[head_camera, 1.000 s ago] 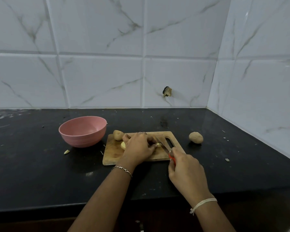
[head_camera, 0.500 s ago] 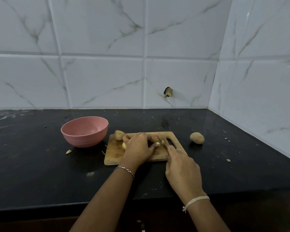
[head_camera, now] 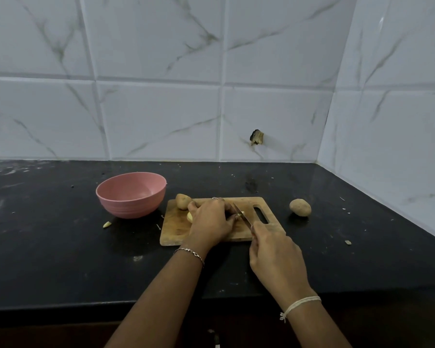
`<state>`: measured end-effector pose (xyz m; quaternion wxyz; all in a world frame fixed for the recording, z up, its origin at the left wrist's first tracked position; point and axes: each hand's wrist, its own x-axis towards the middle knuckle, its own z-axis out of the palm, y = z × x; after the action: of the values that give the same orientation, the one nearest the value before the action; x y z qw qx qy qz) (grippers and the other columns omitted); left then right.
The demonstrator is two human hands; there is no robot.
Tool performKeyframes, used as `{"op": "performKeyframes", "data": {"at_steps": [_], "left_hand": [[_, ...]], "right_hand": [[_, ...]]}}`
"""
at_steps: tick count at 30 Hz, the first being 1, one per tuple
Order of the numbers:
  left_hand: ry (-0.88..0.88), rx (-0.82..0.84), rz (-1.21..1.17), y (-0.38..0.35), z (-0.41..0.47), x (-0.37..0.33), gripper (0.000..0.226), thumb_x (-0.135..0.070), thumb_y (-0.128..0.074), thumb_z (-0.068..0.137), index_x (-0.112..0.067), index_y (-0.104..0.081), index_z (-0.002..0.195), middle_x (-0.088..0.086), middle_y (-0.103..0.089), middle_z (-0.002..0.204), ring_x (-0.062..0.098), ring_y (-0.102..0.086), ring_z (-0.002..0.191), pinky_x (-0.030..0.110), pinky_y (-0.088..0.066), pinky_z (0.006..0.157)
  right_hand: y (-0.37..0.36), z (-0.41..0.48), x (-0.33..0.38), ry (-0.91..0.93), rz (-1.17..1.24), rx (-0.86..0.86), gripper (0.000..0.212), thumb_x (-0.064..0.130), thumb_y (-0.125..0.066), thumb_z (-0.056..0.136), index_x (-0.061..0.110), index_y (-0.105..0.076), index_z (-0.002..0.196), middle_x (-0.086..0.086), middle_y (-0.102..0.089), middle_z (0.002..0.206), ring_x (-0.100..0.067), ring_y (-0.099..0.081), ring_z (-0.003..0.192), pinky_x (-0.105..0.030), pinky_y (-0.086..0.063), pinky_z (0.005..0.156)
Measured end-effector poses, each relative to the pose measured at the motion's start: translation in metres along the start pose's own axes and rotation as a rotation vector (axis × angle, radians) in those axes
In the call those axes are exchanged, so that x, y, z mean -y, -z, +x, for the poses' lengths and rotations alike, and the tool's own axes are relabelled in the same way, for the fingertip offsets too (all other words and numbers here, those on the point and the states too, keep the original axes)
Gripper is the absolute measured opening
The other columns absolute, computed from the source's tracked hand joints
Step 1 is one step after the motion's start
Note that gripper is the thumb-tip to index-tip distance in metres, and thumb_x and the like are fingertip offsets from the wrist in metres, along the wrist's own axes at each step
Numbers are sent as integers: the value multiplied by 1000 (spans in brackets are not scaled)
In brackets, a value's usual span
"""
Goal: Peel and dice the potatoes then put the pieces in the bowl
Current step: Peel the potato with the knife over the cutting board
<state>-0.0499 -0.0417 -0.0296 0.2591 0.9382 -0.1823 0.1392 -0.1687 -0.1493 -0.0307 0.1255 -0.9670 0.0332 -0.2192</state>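
On the wooden cutting board (head_camera: 176, 229), at the middle of the black counter (head_camera: 60, 247): pins a pale peeled potato (head_camera: 190, 217) with the left hand (head_camera: 211, 223), fingers (head_camera: 224, 209) curled down over it and hiding most of it, probably to stop it rolling under the blade and to tuck the tips back from the edge. Grips the knife (head_camera: 242, 215) in the right hand (head_camera: 274, 254), fingers wrapped round the handle so that almost none of it shows. Points the blade away and slightly left, across the right end of the held potato, just beside the left fingertips. Reads as dicing under way, early in the task. Cannot tell whether the edge is into the flesh or only resting on it.

Has a second, unpeeled potato (head_camera: 183, 201) at the board's far left corner, touching or nearly touching the left hand, likely parked within reach as next in line. Has a third potato (head_camera: 300, 207), also unpeeled, on the counter to the right of the board, apart from it. Has the pink bowl (head_camera: 131, 208) just left of the board, near enough for a short carry of the pieces; shows no pieces inside from this angle. Shows a small pale scrap (head_camera: 107, 224) on the counter in front of the bowl. Calls for care with the blade so near the left fingers.
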Motion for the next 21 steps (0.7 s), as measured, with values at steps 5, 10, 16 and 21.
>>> {"op": "performKeyframes", "data": {"at_steps": [5, 10, 16, 21], "left_hand": [[-5, 5, -2, 1, 1, 0, 11, -38, -62, 92, -33, -72, 93, -18, -57, 92, 8, -55, 102, 49, -18, 107], [-4, -7, -11, 2, 0, 0, 11, -38, -62, 91, -33, -72, 91, -18, -60, 87, 7, -56, 101, 49, -19, 106], [-3, -36, -8, 0, -2, 1, 13, -37, -61, 92, -32, -73, 94, -14, -65, 98, 9, -55, 106, 46, -18, 103], [19, -8, 22, -1, 0, 2, 17, -36, -58, 94, -35, -72, 103, -12, -65, 108, 11, -54, 111, 49, -17, 108]], "right_hand": [[2, 9, 2, 48, -36, 39, 10, 22, -49, 98, 26, -49, 107, 8, -51, 90, -10, -53, 80, -24, -44, 67], [3, 10, 6, 65, -72, 52, 17, 19, -50, 98, 25, -48, 113, 7, -50, 91, -11, -52, 79, -24, -45, 67], [6, 0, 6, 67, -100, 150, 23, 20, -51, 98, 26, -43, 118, 5, -56, 102, -13, -58, 89, -26, -47, 74], [11, -8, -2, 38, -96, 78, 22, 27, -46, 101, 30, -39, 121, 9, -54, 91, -7, -52, 76, -23, -49, 71]]}}
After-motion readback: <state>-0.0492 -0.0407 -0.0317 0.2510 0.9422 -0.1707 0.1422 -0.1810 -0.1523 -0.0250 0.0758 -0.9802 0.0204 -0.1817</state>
